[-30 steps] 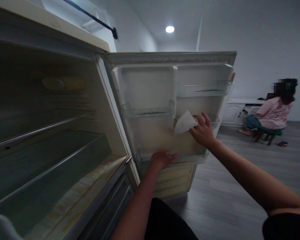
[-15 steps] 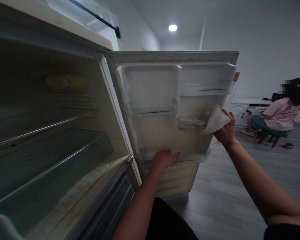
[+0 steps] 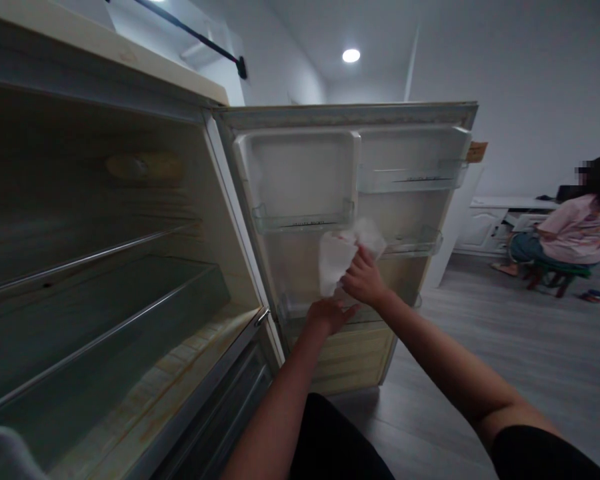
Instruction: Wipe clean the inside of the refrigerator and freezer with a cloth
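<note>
A white paper towel [image 3: 335,260], crumpled and spread out, is pinched in my right hand [image 3: 365,277] in front of the middle of the open fridge door [image 3: 305,167]. Just below it, my left hand [image 3: 329,316] grips the rim of the bottom clear door shelf [image 3: 370,315], thumb pointing right. Its fingertips are partly hidden behind the rim. The two hands are close together. Above them are a clear left shelf [image 3: 300,222], an upper right shelf [image 3: 410,179] and a lower right shelf [image 3: 415,243].
On the left, the fridge compartment [image 3: 220,287] has glass shelves [image 3: 105,257] and stained lower edges. A person [image 3: 575,227] in a pink shirt sits on a green stool [image 3: 555,272] at the right, beside a white cabinet [image 3: 480,223]. Grey flooring [image 3: 445,353] lies beyond the door.
My right hand has moved left with the paper towel, from the door's right edge to just above my left hand. My left hand stays at the bottom shelf.
</note>
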{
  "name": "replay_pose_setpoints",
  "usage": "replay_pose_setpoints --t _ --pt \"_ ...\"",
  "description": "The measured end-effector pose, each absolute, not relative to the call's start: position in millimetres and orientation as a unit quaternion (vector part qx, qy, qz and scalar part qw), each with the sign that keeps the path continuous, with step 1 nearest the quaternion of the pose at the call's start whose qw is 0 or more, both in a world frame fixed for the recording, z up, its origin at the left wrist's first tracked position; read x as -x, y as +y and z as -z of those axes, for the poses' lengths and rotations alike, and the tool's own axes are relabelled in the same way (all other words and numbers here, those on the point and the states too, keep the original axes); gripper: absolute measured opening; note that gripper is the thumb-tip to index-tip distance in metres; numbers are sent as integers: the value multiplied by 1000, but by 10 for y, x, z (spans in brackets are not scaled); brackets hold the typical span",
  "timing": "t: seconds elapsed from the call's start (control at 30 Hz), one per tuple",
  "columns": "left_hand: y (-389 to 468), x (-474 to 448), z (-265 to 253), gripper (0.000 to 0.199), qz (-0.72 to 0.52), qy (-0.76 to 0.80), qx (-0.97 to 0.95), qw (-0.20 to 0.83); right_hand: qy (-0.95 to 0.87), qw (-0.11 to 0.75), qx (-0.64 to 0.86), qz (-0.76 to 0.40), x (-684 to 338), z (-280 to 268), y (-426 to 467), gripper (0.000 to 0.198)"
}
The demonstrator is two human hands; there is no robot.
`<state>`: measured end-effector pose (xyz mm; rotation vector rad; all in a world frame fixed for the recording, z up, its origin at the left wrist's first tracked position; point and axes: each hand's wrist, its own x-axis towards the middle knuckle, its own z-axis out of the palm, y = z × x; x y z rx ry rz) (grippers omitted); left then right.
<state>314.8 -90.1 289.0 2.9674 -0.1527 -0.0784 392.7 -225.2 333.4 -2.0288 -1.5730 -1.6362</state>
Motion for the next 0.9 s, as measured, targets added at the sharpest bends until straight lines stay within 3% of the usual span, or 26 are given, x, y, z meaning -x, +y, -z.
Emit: replay_pose_setpoints --t 0.1,0.27,0.5,0.7,0.9 --pt "-882 -3132 -2896 89 32 -56 -994 89 -602 -3 647 468 -3947 -3483 -1672 28" --pt "-847 -3043 -2909 90 36 -50 -994 91 -588 -6 712 383 -4091 -3765 -1062 66" --pt "-831 -2990 -2930 97 33 -52 -994 92 -486 31 794 363 -3987 -3711 -1306 84" --pt "-806 -2977 -2878 99 24 -59 -993 95 -474 23 785 400 -3896 -3461 -1600 85" --pt "-793 -2945 -2848 94 -5 -72 -993 91 -597 -81 707 371 -4080 -3218 -1612 72"
